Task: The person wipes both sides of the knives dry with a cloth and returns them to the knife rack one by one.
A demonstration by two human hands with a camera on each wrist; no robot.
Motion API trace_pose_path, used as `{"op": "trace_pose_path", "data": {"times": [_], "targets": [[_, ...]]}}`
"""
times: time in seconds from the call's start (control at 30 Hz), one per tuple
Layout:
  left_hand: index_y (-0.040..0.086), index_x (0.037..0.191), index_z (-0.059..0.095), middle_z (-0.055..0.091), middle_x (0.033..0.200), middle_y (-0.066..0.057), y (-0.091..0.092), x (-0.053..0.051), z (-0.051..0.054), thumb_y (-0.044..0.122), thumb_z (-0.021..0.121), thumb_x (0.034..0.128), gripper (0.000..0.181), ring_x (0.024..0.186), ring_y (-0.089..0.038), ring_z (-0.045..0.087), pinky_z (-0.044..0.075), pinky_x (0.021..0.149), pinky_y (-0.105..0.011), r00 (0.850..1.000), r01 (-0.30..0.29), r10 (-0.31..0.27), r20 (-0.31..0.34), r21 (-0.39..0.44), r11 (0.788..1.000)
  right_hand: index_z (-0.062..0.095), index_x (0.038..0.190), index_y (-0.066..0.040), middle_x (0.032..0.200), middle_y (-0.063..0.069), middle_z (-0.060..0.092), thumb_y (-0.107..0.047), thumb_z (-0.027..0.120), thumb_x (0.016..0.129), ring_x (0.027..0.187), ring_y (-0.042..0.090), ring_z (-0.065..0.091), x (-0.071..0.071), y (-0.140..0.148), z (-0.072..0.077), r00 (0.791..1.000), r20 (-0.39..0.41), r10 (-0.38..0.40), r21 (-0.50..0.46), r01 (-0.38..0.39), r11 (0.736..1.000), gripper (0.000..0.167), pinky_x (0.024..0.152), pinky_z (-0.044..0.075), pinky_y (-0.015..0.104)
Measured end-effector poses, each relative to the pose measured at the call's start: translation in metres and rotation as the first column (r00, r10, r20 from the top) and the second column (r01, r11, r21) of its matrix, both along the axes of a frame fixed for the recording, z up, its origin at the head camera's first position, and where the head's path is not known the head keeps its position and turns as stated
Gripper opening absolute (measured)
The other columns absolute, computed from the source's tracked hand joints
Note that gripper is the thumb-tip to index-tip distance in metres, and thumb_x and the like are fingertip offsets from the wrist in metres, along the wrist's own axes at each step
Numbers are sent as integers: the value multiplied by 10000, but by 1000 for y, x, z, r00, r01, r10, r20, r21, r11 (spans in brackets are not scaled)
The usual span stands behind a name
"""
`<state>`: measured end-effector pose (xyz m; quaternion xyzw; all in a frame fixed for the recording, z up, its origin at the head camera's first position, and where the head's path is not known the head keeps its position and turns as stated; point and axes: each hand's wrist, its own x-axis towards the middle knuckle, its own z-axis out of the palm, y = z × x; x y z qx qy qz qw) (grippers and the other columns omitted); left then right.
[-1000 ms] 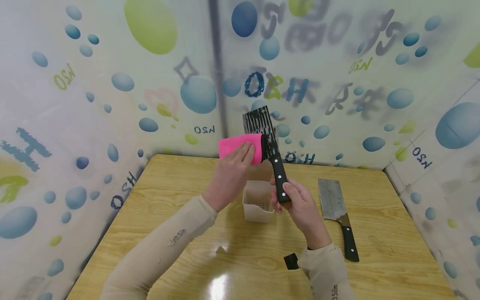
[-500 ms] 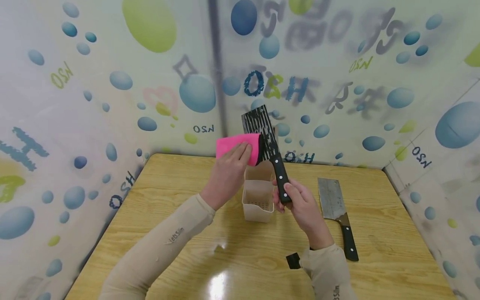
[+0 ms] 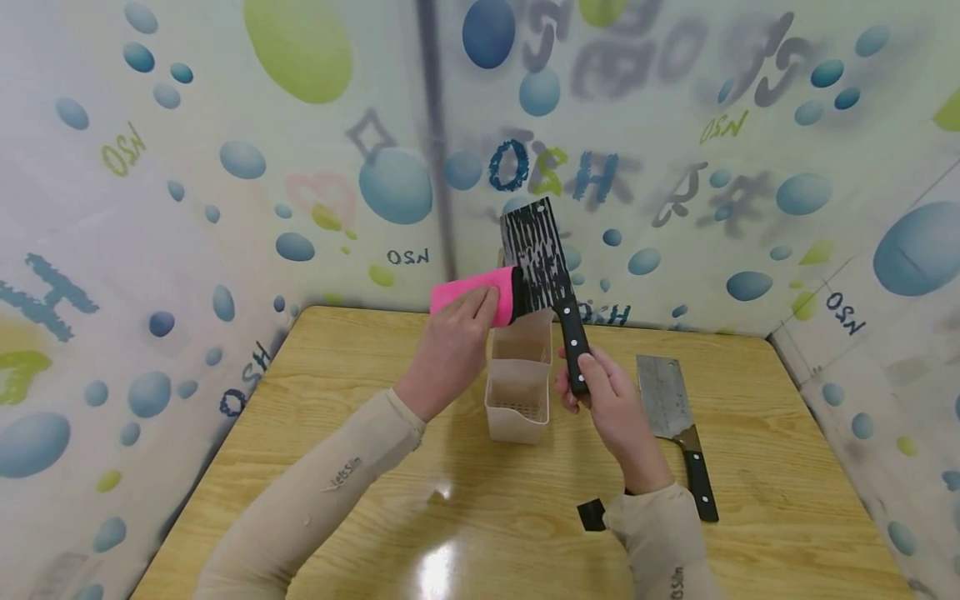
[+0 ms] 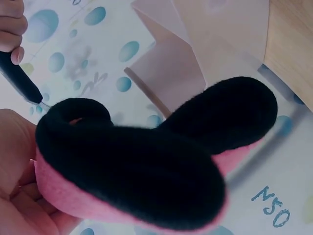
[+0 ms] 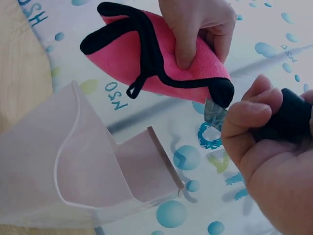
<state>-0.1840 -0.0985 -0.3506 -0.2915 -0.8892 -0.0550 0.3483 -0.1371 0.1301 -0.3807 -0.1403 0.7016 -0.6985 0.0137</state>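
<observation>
A person's right-hand grip [image 3: 613,408] clamped round the black riveted handle [image 3: 573,337] of a silver-and-black-streaked metal cleaver [image 3: 553,283], left-hand grip [image 3: 450,350] pinching a folded pink black-trimmed cloth [image 3: 456,293] against its upraised blade [image 3: 534,242], a beige plastic holder [image 3: 513,429] beneath on the wood-grain table [image 3: 337,400], bubble-print wall [image 3: 645,108] behind.

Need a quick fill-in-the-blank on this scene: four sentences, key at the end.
1. The body of the cloth held in the left hand is coloured ____.
2. The right hand grips the raised knife by its ____.
3. In the head view, the other knife lies on the table to the ____ of the beige holder.
4. The edging on the cloth is coloured ____.

Missing words: pink; handle; right; black.
</observation>
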Motion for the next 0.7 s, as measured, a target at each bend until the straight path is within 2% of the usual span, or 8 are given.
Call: {"op": "trace_pose_path", "data": {"times": [0.27,0.4,0.7], "targets": [[-119,1315,631,694,1225,-235,-10,0,1,-85,670,890,428,1087,-332,713,599,956,-404,999,-26,26,43,-4,1000,537,1210,98,844,148,559,-190,349,1140,653,177,530,-1,6,5,999,-10,-38,96,39,995,351,574,494,252],[-125,1311,626,697,1214,-239,-18,-1,-1,-97,676,871,444,1074,-339,715,606,937,-408,997,-48,48,68,-12,999,559,1188,91,832,150,570,-164,362,1134,632,172,513,-2,12,9,998,-47,-52,161,59,985,326,557,459,257],[-125,1309,622,711,1166,-238,-35,-7,-7,-125,669,855,456,1013,-342,731,622,893,-407,984,-99,103,146,-35,994,600,1033,29,773,85,586,-194,395,1128,552,152,420,-7,20,23,987,-120,-108,321,141,936,317,462,344,253]]}}
